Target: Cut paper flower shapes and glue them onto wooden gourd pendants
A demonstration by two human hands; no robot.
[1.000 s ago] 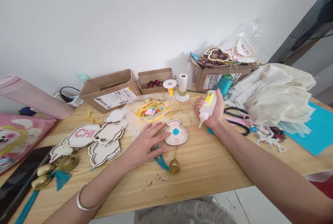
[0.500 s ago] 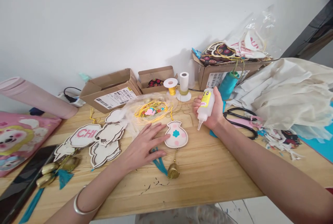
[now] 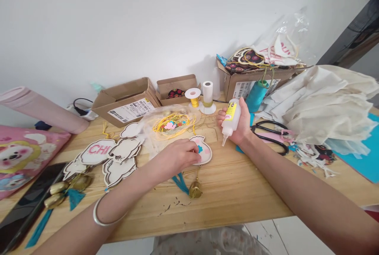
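A white pouch-shaped ornament [image 3: 206,155] with pink dots and a blue flower [image 3: 200,148] lies flat on the wooden table. My left hand [image 3: 179,155] is over its left side, fingers bent together and fingertips at the ornament's face by the flower. Whatever is between those fingertips is hidden. A brass bell [image 3: 195,189] hangs off the ornament's lower end, with a teal tassel [image 3: 180,183] beside it. To the right, my right hand [image 3: 243,122] is wrapped round a clear glue bottle [image 3: 231,119] with a yellow label, its nozzle tilted downward above the table.
Several white wooden cutouts [image 3: 121,168] and brass bells [image 3: 57,194] lie left. Behind are yellow cord [image 3: 171,122], thread spools [image 3: 194,99] and cardboard boxes [image 3: 127,103]. Black-handled scissors [image 3: 272,128], teal thread [image 3: 257,96] and crumpled white fabric [image 3: 319,101] sit right.
My left hand has gone from spread fingers beside the ornament to bent fingers over its left part. The glue bottle stays in my right hand, nearly unmoved.
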